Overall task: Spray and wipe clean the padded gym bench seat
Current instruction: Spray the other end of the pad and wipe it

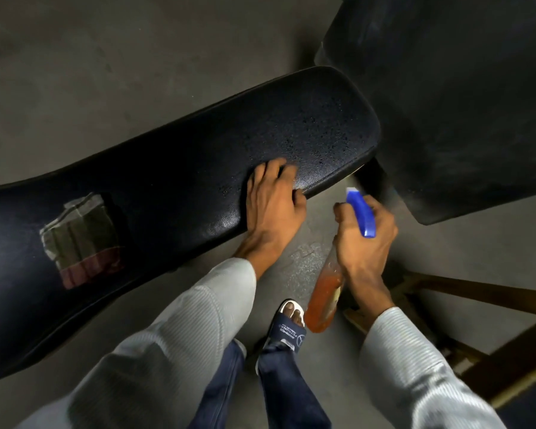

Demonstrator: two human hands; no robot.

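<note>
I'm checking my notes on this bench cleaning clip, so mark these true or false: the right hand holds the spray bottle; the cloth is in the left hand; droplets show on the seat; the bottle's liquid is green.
1. The right hand holds the spray bottle. True.
2. The cloth is in the left hand. False: it lies on the seat, apart from that hand, which rests on the pad.
3. Droplets show on the seat. True.
4. The liquid is green. False: orange.

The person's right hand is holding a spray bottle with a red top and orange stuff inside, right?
Not quite. In the head view the right hand grips a spray bottle with orange liquid inside, but its top is blue, not red.
</note>
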